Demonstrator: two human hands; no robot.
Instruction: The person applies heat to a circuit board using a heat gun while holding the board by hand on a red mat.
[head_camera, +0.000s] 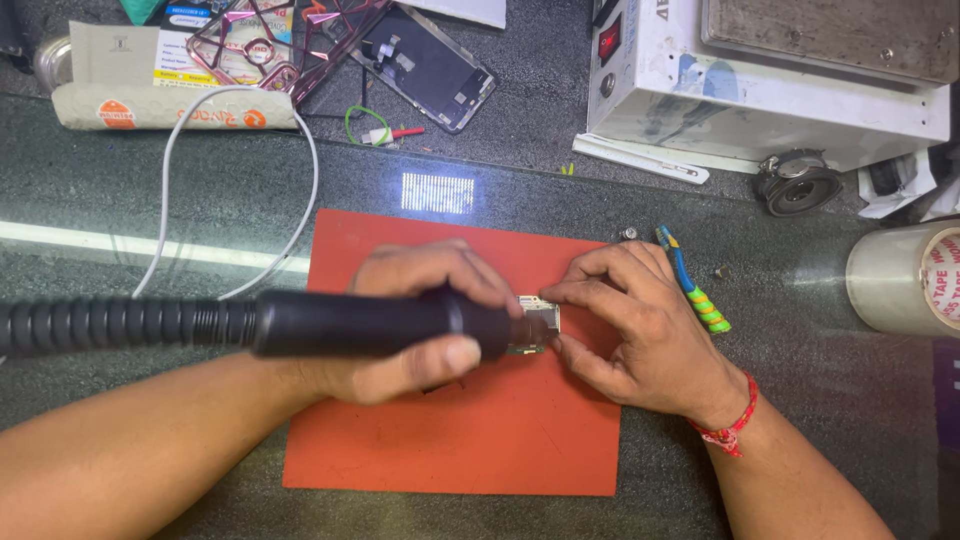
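A dark stone-grey workbench (200, 190) fills the view, with an orange work mat (470, 440) lying at its centre as the working ground. Left of the mat, a ribbed black hose runs in from the edge and joins the black handheld tool (350, 323), which lies across the mat's left half. Above the mat's left corner a white cable (165, 190) loops toward a padded mailer (150, 105). The left hand (420, 320) is wrapped tight around the tool's barrel, fingers over the top and thumb beneath, its tip meeting a small circuit board (535, 325) near the mat's middle. The right hand (640, 320) rests on the mat's right half, thumb and forefinger pinching the board's right edge; a red thread band circles the wrist. Above the mat lies a dismantled phone screen (430, 65). Just off the mat's upper right corner sits a blue and green tool (695, 295). Above the mat's right side stands a white machine (760, 110), and farthest right a roll of clear tape (905, 278).
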